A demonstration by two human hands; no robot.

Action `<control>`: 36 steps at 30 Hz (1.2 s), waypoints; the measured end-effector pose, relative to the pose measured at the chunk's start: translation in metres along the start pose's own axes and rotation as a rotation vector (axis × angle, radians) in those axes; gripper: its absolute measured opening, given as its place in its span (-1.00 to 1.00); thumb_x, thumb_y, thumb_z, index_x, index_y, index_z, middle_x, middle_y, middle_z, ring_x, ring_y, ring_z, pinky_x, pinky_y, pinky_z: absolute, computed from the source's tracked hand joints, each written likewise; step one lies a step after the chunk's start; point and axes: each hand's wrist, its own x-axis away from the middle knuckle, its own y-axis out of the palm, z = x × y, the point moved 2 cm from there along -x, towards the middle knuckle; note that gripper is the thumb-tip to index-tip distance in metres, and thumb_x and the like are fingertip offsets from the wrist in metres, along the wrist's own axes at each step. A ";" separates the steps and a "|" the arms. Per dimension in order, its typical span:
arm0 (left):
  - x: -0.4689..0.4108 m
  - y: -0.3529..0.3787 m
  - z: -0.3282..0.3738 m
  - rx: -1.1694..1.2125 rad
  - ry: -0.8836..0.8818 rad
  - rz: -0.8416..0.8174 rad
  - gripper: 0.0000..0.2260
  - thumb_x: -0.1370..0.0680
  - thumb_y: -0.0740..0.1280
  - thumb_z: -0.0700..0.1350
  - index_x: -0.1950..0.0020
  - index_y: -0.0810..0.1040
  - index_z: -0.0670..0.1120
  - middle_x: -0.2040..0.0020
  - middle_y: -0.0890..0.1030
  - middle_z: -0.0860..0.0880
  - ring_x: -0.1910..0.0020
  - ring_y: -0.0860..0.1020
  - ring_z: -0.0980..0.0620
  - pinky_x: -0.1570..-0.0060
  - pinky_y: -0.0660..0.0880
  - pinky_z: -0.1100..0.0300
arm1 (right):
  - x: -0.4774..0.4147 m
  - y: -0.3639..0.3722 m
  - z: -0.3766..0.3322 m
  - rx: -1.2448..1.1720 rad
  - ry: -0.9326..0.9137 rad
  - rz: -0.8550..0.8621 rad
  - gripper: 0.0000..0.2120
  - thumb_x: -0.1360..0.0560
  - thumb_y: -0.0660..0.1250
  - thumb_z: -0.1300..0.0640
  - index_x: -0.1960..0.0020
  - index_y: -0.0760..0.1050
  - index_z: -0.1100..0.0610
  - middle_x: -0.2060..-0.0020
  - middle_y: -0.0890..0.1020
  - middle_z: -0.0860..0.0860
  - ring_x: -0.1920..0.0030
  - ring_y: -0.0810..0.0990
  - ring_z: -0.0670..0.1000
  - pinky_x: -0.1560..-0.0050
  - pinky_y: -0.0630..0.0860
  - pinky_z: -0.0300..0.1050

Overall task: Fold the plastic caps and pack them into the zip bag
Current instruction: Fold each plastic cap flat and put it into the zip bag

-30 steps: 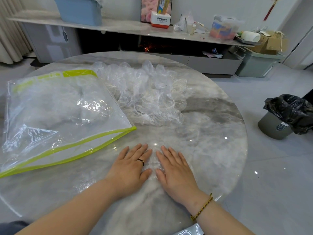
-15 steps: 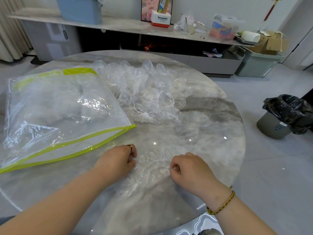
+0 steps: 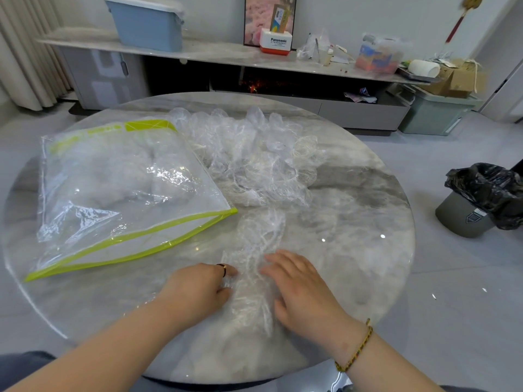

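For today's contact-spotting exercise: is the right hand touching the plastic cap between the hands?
Touching. The head view shows the right hand, fingers straight, lying flat on the crumpled plastic cap.

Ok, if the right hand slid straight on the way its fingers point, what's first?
The clear plastic cap just ahead of the right hand; beyond it, probably the zip bag.

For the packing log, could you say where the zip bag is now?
In the head view, the zip bag lies left on the table, beside the loose caps pile.
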 end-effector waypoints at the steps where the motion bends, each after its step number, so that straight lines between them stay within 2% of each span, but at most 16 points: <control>1: 0.000 -0.001 0.001 0.009 -0.001 -0.010 -0.64 -0.59 0.13 -0.01 -0.39 0.28 0.17 0.04 0.57 0.03 -0.11 0.52 0.05 0.06 0.37 0.25 | 0.005 0.002 -0.002 0.011 -0.035 0.001 -0.55 -0.19 0.09 0.05 -0.08 0.33 -0.02 -0.02 0.62 -0.09 -0.15 0.39 -0.07 -0.22 0.38 -0.16; 6: 0.000 -0.006 0.002 0.025 0.075 0.132 -0.67 -0.58 0.08 0.02 -0.34 0.38 0.15 -0.14 0.53 0.08 -0.17 0.48 0.09 -0.02 0.37 0.29 | 0.015 0.010 -0.001 -0.022 -0.084 0.019 -0.62 -0.25 0.09 -0.03 -0.06 0.33 -0.08 0.09 0.64 -0.22 -0.06 0.52 -0.16 -0.16 0.38 -0.23; 9: -0.001 -0.005 0.000 0.064 0.283 0.378 -0.61 -0.41 0.07 -0.04 -0.07 0.63 0.08 0.13 0.60 0.12 0.10 0.54 0.16 0.20 0.41 0.36 | 0.009 0.015 0.004 -0.267 0.027 0.068 -0.85 -0.30 0.18 0.00 0.14 0.42 -0.07 0.31 0.59 -0.20 0.24 0.52 -0.22 0.09 0.40 -0.34; 12: 0.002 0.003 0.004 0.214 0.478 0.435 -0.65 -0.43 0.13 0.00 -0.05 0.64 -0.01 0.19 0.65 0.14 0.16 0.47 0.22 0.16 0.33 0.35 | 0.005 0.013 0.002 -0.488 0.276 0.044 -0.73 -0.35 0.06 -0.15 0.21 0.43 -0.01 0.46 0.42 -0.15 0.35 0.41 -0.15 0.26 0.30 -0.37; 13: 0.004 0.001 0.007 0.223 0.489 0.369 -0.58 -0.50 0.09 0.15 -0.14 0.59 0.00 0.17 0.64 0.15 0.15 0.49 0.24 0.13 0.30 0.39 | 0.004 0.012 0.000 -0.561 0.330 0.055 -0.73 -0.40 0.12 -0.13 0.26 0.45 0.03 0.46 0.43 -0.12 0.34 0.43 -0.11 0.28 0.29 -0.34; 14: 0.007 -0.004 0.014 0.260 0.467 0.288 -0.38 -0.47 -0.05 0.37 -0.26 0.51 0.04 0.11 0.63 0.15 0.10 0.52 0.22 0.09 0.25 0.45 | 0.002 0.011 0.001 -0.619 0.392 0.072 -0.76 -0.45 0.21 -0.04 0.29 0.46 0.07 0.47 0.44 -0.09 0.34 0.44 -0.09 0.29 0.31 -0.29; 16: 0.007 -0.002 0.015 0.278 0.288 0.191 -0.02 -0.14 -0.25 0.62 -0.40 0.26 0.15 0.02 0.56 0.14 -0.06 0.48 0.13 0.02 0.17 0.51 | -0.001 0.013 0.004 -0.684 0.534 0.115 -0.77 -0.49 0.29 0.14 0.33 0.42 0.14 0.52 0.45 -0.08 0.40 0.44 -0.10 0.33 0.31 -0.27; 17: 0.004 0.001 0.013 0.306 0.229 0.189 0.01 -0.08 -0.19 0.63 -0.42 0.19 0.18 0.08 0.52 0.16 -0.08 0.46 0.09 0.01 0.19 0.50 | -0.002 0.014 0.006 -0.702 0.594 0.133 -0.73 -0.48 0.30 0.17 0.38 0.37 0.12 0.56 0.44 -0.09 0.43 0.42 -0.11 0.36 0.30 -0.28; 20: -0.006 0.007 0.011 0.467 0.118 0.220 -0.35 -0.40 0.18 0.29 -0.43 0.23 0.07 0.34 0.42 0.18 0.02 0.53 0.01 -0.01 0.38 0.31 | -0.007 0.018 0.009 -0.695 0.675 0.148 -0.60 -0.48 0.30 0.20 0.45 0.20 0.02 0.64 0.39 -0.08 0.43 0.46 -0.04 0.42 0.27 -0.30; 22: -0.010 0.009 0.010 0.508 0.056 0.221 -0.50 -0.52 0.27 0.03 -0.43 0.23 0.04 0.34 0.46 0.19 0.05 0.55 -0.01 -0.01 0.44 0.21 | -0.010 0.016 0.010 -0.678 0.681 0.116 -0.63 -0.49 0.28 0.18 0.40 0.21 -0.04 0.60 0.41 -0.10 0.41 0.48 -0.03 0.41 0.31 -0.34; 24: -0.013 0.011 0.009 0.488 -0.013 0.207 -0.53 -0.54 0.29 -0.08 -0.42 0.24 0.05 0.30 0.47 0.21 0.03 0.55 -0.01 0.00 0.43 0.20 | -0.011 0.015 0.014 -0.677 0.699 0.082 -0.69 -0.50 0.28 0.17 0.31 0.26 -0.09 0.56 0.47 -0.11 0.47 0.49 -0.14 0.39 0.37 -0.42; 26: -0.013 0.011 0.011 0.440 -0.051 0.206 -0.53 -0.54 0.27 -0.09 -0.43 0.22 0.05 0.27 0.47 0.21 0.03 0.55 0.00 0.04 0.39 0.25 | -0.012 0.015 0.018 -0.698 0.731 0.069 -0.77 -0.50 0.29 0.17 0.24 0.32 -0.06 0.57 0.49 -0.10 0.52 0.49 -0.18 0.38 0.39 -0.43; 28: -0.013 0.011 0.015 0.303 -0.068 0.229 -0.54 -0.56 0.23 -0.05 -0.44 0.19 0.04 0.12 0.52 0.17 0.01 0.54 -0.01 0.10 0.30 0.29 | -0.013 0.016 0.020 -0.610 0.734 0.043 -0.91 -0.50 0.29 0.14 0.08 0.38 0.03 0.48 0.50 -0.06 0.41 0.51 -0.08 0.30 0.43 -0.31; 32: -0.012 0.011 0.022 0.160 -0.068 0.235 -0.55 -0.58 0.17 -0.01 -0.44 0.13 0.04 -0.25 0.45 0.14 -0.06 0.53 -0.01 0.03 0.34 0.23 | -0.012 0.010 0.018 -0.404 0.663 0.061 -0.69 -0.54 0.24 0.08 -0.22 0.25 0.10 0.30 0.41 -0.09 0.24 0.44 -0.05 0.27 0.33 -0.22; 34: -0.014 0.010 0.020 0.180 -0.074 0.230 -0.61 -0.59 0.17 -0.01 -0.39 0.19 0.01 -0.29 0.42 0.15 -0.04 0.53 -0.02 0.06 0.34 0.21 | -0.012 0.004 0.015 -0.325 0.625 0.131 -0.68 -0.55 0.21 0.09 -0.26 0.24 0.13 0.10 0.43 -0.06 0.20 0.44 -0.04 0.23 0.33 -0.22; 36: -0.015 0.011 0.018 0.232 -0.080 0.250 -0.59 -0.58 0.18 -0.03 -0.40 0.18 0.00 -0.23 0.46 0.13 -0.02 0.54 -0.04 0.09 0.35 0.20 | -0.013 0.001 0.011 -0.273 0.479 0.325 -0.75 -0.50 0.22 0.15 -0.17 0.33 0.15 0.03 0.50 0.04 0.14 0.51 0.00 0.22 0.39 -0.24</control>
